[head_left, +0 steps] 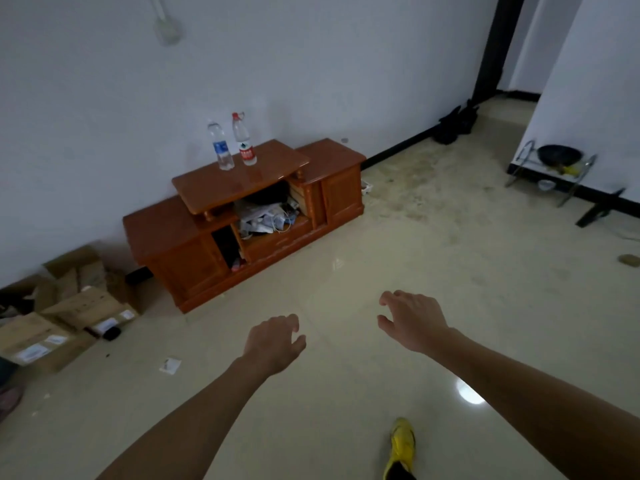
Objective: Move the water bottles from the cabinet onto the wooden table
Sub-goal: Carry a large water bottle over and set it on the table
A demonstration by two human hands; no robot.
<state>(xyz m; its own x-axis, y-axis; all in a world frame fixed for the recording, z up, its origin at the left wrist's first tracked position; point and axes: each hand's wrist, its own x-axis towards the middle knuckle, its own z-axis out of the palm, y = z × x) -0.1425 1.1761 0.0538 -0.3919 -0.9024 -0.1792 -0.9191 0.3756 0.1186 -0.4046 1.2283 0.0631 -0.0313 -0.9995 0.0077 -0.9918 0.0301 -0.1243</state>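
Blue-label bottle [220,147] & red-cap bottle [244,142] upright, adjacent, on cabinet [277,159] top; L hand [273,341], R hand [412,318] loosely spread, empty, over floor [398,251].

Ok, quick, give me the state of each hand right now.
Left hand: open, holding nothing.
Right hand: open, holding nothing.
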